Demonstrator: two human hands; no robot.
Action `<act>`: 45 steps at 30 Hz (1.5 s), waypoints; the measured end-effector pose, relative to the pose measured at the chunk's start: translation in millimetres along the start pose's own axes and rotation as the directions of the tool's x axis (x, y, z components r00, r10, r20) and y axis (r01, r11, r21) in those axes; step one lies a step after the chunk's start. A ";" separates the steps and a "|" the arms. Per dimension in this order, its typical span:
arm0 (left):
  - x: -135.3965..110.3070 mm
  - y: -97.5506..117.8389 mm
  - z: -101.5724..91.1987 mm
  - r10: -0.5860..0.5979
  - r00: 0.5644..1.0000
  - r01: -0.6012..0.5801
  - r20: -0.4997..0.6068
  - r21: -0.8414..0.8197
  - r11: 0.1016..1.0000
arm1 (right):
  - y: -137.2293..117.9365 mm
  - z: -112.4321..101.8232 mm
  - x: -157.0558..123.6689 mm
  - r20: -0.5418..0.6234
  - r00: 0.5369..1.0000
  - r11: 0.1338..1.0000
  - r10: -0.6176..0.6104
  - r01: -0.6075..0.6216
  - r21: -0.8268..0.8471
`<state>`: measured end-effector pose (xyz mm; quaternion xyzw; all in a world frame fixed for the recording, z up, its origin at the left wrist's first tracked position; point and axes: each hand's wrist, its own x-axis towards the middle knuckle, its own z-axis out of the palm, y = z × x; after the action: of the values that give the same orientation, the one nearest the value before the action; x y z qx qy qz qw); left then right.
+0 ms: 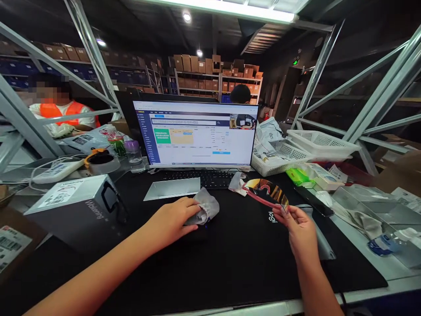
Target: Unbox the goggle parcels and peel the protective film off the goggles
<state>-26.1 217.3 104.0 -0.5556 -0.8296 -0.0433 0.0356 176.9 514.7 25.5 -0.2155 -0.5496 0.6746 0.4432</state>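
Observation:
My right hand (pixel 297 226) pinches a pair of sunglasses (pixel 268 192) by the lens edge near one end. They have a pink-red frame and a large mirrored orange lens, and are held over the right part of the black desk mat (pixel 243 267). My left hand (pixel 179 218) is closed on a crumpled light grey cloth pouch (pixel 209 206) at the middle of the mat; its fingertips are partly hidden in the fabric. Behind the sunglasses lies a small whitish packet (pixel 237 183). A flat pale card or panel (pixel 173 188) lies beyond my left hand.
A monitor (pixel 197 136) and keyboard (pixel 213 178) stand ahead. At left are a dark Wakening box (pixel 82 215), a tape roll (pixel 101 162) and a bottle (pixel 133 156). White baskets (pixel 322 142), a phone (pixel 314 201) and a water bottle (pixel 390 242) are at right. A person in an orange vest (pixel 61 109) sits beyond.

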 end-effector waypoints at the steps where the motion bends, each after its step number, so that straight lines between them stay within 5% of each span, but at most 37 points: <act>1: -0.1 -4.2 0.7 0.003 1.000 -0.003 0.001 -0.012 1.000 | 0.7 -0.4 1.0 -0.002 1.000 1.000 0.005 -0.005 0.003; 7: 1.3 -19.0 5.2 0.021 1.000 -0.022 -0.016 -0.042 0.999 | 8.3 -4.8 8.1 -0.014 0.999 0.999 0.035 -0.034 0.030; 20: 9.6 -6.6 24.4 -0.071 0.990 0.065 -0.118 -0.058 0.996 | 17.3 -9.3 10.9 -0.017 0.994 0.994 0.108 -0.109 -0.011; 32: 32.7 -3.4 -35.2 -0.008 0.996 -0.011 -0.085 -0.221 0.975 | 11.4 -9.0 3.6 -0.045 0.999 1.000 0.014 -0.014 0.003; 38: 43.5 14.5 -29.2 0.138 0.990 -0.140 -0.028 -0.221 0.965 | 5.7 -18.3 -8.1 -0.106 0.994 0.998 -0.024 0.029 0.051; 45: 86.4 40.1 -32.3 0.113 0.990 -0.123 -0.087 -0.123 0.985 | -1.4 -40.2 -40.3 -0.277 0.960 0.999 0.033 -0.036 -0.006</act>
<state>-21.4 308.2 146.6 -0.6029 -0.7886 -0.1160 0.0354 229.4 503.3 6.7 -0.3196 -0.4823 0.6423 0.5027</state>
